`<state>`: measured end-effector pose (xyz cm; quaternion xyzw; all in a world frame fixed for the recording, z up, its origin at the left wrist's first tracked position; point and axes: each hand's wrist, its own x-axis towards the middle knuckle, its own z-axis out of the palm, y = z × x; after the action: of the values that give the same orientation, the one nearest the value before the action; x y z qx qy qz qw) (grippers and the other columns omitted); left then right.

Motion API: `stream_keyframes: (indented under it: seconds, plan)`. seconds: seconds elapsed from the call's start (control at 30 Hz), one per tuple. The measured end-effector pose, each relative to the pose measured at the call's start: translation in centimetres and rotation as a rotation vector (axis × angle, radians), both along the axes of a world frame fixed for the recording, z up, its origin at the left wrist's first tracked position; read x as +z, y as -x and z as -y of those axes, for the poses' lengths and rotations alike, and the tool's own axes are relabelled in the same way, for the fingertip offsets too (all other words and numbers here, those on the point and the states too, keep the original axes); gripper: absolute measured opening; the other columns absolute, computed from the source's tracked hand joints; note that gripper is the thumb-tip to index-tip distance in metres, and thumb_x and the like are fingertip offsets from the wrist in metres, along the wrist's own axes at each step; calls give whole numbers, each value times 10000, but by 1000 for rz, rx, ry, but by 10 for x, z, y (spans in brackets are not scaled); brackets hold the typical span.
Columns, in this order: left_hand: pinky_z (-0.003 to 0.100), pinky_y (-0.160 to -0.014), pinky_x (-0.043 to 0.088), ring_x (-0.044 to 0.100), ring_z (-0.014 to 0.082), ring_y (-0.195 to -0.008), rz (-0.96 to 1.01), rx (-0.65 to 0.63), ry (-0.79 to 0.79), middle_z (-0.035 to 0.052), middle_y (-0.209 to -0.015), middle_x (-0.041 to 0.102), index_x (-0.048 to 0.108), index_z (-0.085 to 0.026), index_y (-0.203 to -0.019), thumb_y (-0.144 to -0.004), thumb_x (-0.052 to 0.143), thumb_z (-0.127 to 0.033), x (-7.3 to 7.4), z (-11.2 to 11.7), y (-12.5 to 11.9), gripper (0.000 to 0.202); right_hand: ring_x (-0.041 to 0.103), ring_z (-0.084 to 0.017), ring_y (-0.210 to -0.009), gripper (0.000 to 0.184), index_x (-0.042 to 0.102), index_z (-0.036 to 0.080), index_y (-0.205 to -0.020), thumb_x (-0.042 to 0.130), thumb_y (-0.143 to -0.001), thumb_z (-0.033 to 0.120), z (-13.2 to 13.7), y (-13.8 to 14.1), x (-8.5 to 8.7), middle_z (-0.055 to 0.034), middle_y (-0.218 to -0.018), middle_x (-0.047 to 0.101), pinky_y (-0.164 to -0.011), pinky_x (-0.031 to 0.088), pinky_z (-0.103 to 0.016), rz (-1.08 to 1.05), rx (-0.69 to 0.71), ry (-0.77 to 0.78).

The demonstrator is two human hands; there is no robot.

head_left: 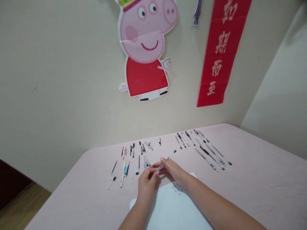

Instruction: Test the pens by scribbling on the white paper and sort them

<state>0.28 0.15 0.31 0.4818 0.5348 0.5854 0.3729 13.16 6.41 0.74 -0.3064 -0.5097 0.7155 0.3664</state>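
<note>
Both of my hands hold one slim clear pen (161, 166) above the table, near the top edge of a white sheet of paper (177, 207). My left hand (147, 180) pinches its lower end, and my right hand (172, 169) grips it near the upper end. A small black pen cap (175, 151) lies just beyond my right hand. To the left are pens taken apart into barrels, refills and caps, among them a blue pen part (126, 171) and a black refill (139, 163). Small dark marks or bits show on the paper beside my right wrist.
Several whole-looking pens (205, 158) lie in two slanted rows on the right of the pink-covered table (251, 179). The table's back edge meets a wall with a pink pig cutout (147, 76) and a red banner (222, 54).
</note>
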Motion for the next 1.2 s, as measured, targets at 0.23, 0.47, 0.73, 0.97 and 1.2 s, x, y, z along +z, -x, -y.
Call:
stream_keyframes:
  seconds: [0.23, 0.47, 0.73, 0.97, 1.2]
  plan:
    - [270, -609, 441, 572, 167, -664, 48, -19, 35, 49, -721, 666, 696, -168, -767, -693, 690, -357, 2, 0, 0, 204, 627, -169, -678, 514, 740, 138, -843, 614, -722, 621, -5, -6, 10, -78, -772, 693, -709, 491, -326, 23, -84, -20]
    - [216, -546, 386, 499, 111, -578, 83, 104, 88, -12, -615, 571, 672, -172, -762, -672, 713, -364, 0, -2, 3, 216, 350, -71, -455, 400, 701, 170, -818, 715, -666, 541, -27, -35, 22, 75, -484, 412, -444, 302, -192, -91, -308, -80]
    - [229, -571, 440, 555, 113, -605, 274, 20, 109, -34, -697, 559, 565, -215, -1059, -656, 740, -350, -9, -6, -1, 460, 465, -95, -510, 326, 702, 175, -767, 759, -612, 456, -46, -58, 20, 26, -559, 560, -474, 371, -207, -203, -501, -68]
    - [240, -596, 451, 544, 116, -636, 104, -11, 102, 11, -747, 589, 618, -162, -951, -705, 675, -307, -14, -5, -2, 292, 596, -177, -689, 403, 712, 164, -1011, 638, -708, 419, -62, -79, -1, -70, -823, 704, -567, 474, -275, 241, -804, -307]
    - [270, -631, 475, 570, 148, -675, 47, -20, 101, 38, -755, 626, 630, -157, -922, -706, 647, -304, -18, -5, -1, 262, 629, -231, -906, 361, 721, 144, -1030, 482, -795, 278, -64, -76, -22, -116, -992, 703, -811, 482, -339, 694, -614, -654]
